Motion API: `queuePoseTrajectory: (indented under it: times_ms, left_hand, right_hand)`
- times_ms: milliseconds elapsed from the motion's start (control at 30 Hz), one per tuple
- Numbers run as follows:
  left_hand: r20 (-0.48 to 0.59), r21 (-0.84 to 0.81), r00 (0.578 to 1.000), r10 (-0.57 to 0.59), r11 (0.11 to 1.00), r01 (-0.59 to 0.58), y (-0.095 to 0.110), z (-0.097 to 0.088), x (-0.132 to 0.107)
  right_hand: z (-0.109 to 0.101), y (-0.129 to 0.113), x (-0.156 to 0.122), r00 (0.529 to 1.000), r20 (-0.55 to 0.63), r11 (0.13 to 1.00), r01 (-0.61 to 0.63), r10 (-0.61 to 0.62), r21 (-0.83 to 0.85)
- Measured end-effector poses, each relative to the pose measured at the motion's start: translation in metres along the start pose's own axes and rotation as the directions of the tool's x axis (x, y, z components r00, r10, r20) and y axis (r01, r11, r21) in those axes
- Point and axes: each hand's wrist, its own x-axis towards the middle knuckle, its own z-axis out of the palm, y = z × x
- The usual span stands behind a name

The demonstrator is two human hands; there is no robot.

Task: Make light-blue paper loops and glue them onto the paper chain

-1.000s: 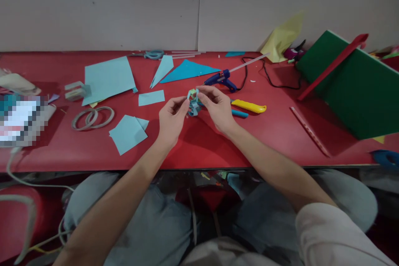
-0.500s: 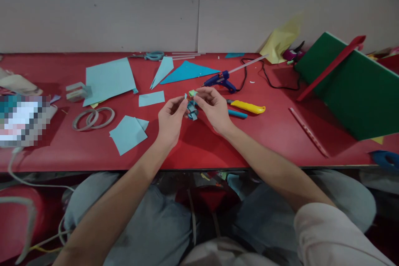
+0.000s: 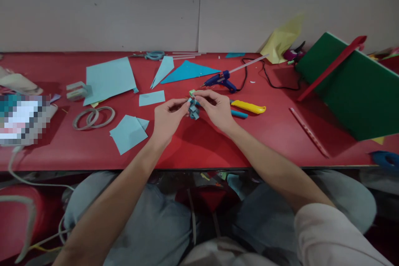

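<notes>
Both hands have closed in on each other since a second ago, and the little folded paper piece (image 3: 193, 111) looks squashed tighter, less of an open ring now. Left hand (image 3: 166, 119) and right hand (image 3: 217, 110) each pinch it from their own side, fingers (image 3: 178, 104) pressed together on the paper. It sits low over the red counter (image 3: 199, 145) near the middle, can't tell if it actually touches. A green end pokes out on top. Just past the right hand are a yellow utility knife (image 3: 249, 107) and a blue glue gun (image 3: 220, 80). Off to the left lie a light blue paper sheet (image 3: 109, 75) and some tape rings (image 3: 93, 117).
</notes>
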Motion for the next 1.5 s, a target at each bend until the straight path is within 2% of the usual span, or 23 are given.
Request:
queuePoseTrajectory:
  times_ms: [267, 400, 600, 767, 1500]
  left_hand:
    - [0.087, 0.072, 0.995, -0.038, 0.997, 0.032, 0.009, -0.008, 0.006]
    - [0.121, 0.098, 0.990, -0.070, 0.994, 0.059, 0.012, -0.012, 0.009]
    - [0.174, 0.184, 0.982, -0.071, 0.982, 0.038, 0.012, -0.017, 0.010]
    - [0.194, 0.218, 0.979, -0.061, 0.976, 0.018, 0.013, -0.019, 0.010]
    - [0.203, 0.209, 0.973, -0.113, 0.975, 0.070, 0.018, -0.019, 0.010]
  right_hand:
    - [-0.008, -0.004, 0.003, 0.980, 0.102, 0.952, 0.193, -0.173, -0.239]
    - [-0.012, -0.004, 0.005, 0.964, 0.143, 0.924, 0.257, -0.224, -0.283]
    - [-0.016, -0.009, 0.004, 0.939, 0.223, 0.891, 0.323, -0.260, -0.320]
    - [-0.017, -0.010, 0.004, 0.933, 0.261, 0.879, 0.330, -0.248, -0.345]
    - [-0.019, -0.009, 0.004, 0.923, 0.294, 0.874, 0.344, -0.248, -0.342]
